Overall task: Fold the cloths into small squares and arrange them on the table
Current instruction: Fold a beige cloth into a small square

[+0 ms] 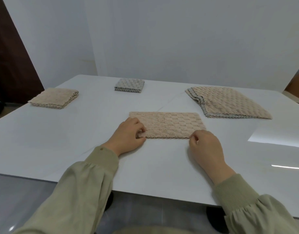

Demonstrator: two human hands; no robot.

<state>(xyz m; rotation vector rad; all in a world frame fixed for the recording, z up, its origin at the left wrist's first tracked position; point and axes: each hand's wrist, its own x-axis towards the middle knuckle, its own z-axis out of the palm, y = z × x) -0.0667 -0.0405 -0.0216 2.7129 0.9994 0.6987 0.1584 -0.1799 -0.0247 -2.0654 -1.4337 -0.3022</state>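
Observation:
A beige waffle cloth, folded in half to a long rectangle, lies flat on the white table in front of me. My left hand pinches its near left corner. My right hand pinches its near right corner. A beige folded square sits at the far left. Behind the middle lies a small grey folded square. A stack of unfolded cloths, beige on top with grey edges showing, lies at the far right.
White wall panels stand behind the table. A dark brown door is at the far left. The table's near edge runs below my forearms, with grey floor under it.

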